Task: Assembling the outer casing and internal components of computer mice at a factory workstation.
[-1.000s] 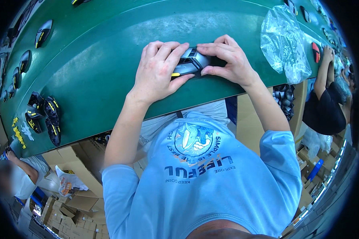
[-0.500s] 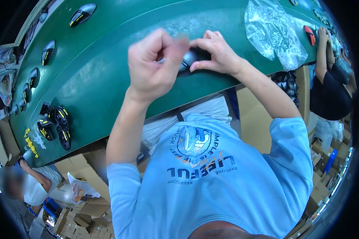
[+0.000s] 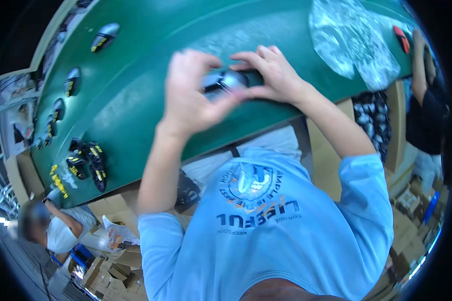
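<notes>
A glossy black-and-silver rounded shell (image 3: 233, 80) rests at the green tabletop (image 3: 135, 100) between my two hands. My right hand (image 3: 280, 76) is curled round its right end, thumb on the near side and fingers on the far side. Smeared by motion, my left hand (image 3: 188, 95) arches around the left end, its thumb reaching toward my right thumb. Whether its fingers grip the shell cannot be made out. The hands cover part of the shell, and its exact kind is unclear.
Similar shells with yellow marks (image 3: 105, 37) line the table's left side. Black parts (image 3: 96, 165) and yellow pieces (image 3: 59, 181) lie near its left edge. Right are a clear plastic bag (image 3: 336, 40), a red-and-black part (image 3: 401, 39), a carton of dark parts (image 3: 371, 120) and co-workers either side.
My left hand has come down from a raised, closed pose to curve around the shell's left end. My right hand stays at the shell. The whole view has shifted slightly.
</notes>
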Demonstrator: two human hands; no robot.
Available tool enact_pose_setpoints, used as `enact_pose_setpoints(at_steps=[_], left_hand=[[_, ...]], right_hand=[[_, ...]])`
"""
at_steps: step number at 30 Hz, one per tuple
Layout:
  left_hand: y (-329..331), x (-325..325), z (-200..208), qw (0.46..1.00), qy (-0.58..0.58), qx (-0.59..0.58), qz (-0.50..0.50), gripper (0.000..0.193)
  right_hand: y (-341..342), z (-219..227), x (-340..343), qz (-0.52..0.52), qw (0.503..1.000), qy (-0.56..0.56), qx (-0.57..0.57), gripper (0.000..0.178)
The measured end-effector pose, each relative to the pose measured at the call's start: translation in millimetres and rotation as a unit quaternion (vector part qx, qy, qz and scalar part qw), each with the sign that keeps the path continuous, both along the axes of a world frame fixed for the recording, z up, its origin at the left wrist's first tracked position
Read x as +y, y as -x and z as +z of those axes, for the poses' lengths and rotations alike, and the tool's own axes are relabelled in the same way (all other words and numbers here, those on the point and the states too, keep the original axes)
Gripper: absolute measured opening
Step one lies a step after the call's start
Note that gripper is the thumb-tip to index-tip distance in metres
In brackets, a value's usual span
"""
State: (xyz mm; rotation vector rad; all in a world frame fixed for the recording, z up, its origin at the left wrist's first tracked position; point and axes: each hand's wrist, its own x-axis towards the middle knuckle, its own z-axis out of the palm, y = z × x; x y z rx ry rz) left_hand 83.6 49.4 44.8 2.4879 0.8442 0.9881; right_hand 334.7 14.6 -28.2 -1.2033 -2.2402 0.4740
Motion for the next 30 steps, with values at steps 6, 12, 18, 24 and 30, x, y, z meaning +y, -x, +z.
enact_pose_setpoints(at_steps=[6,12,18,24,30], left_hand=[[21,56,-57,0.993,-0.037,0.084,0.073,0.068],[25,99,-48,0.985,-0.014,0.075,0.156,0.069],[113,-29,-18,0.933,-0.096,0.11,0.33,0.053],[284,-102,-37,0.699,-0.003,0.322,0.638,0.054],[291,-82,-1,0.837,0.016,0.143,0.528,0.03]], right_hand=[[2,8,-9,-0.048,0.996,-0.003,0.072,0.103],[9,3,-8,-0.056,0.994,0.058,0.068,0.093],[10,5,-3,-0.058,0.996,0.054,0.029,0.062],[4,16,-2,-0.048,0.999,0.014,-0.002,0.054],[9,20,-3,-0.025,0.999,0.002,0.021,0.041]])
